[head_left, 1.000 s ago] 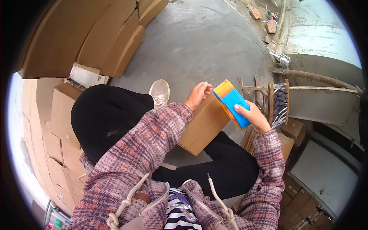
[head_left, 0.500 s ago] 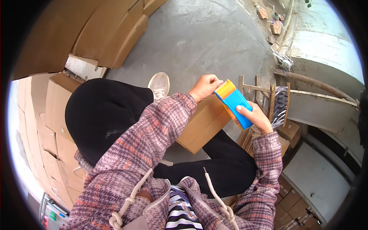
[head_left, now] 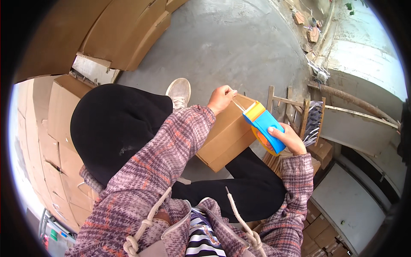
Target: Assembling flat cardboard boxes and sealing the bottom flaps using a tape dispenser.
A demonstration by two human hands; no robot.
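You sit with your legs in black trousers (head_left: 115, 128), and your plaid sleeves come up from the near edge. On your lap, between your two arms, a brown cardboard box (head_left: 229, 135) rests tilted, with its far end higher. Your right hand (head_left: 287, 139) is closed around a blue and yellow tape dispenser (head_left: 263, 126), which sits just at the right edge of the box; the fingers wrap its blue body and the thumb lies on top. Your left hand (head_left: 220, 98) is at the far corner of the box, and its fingers are pinched together on the end of a strip of clear tape (head_left: 238, 105) that runs from this hand to the dispenser. A little farther, your beige shoe (head_left: 179, 92) stands on the grey concrete floor (head_left: 239, 47). To the right of the dispenser there is a wooden frame (head_left: 295, 109). On the far left, flat cardboard boxes (head_left: 124, 34) are stacked, and more of them go down along the left side.
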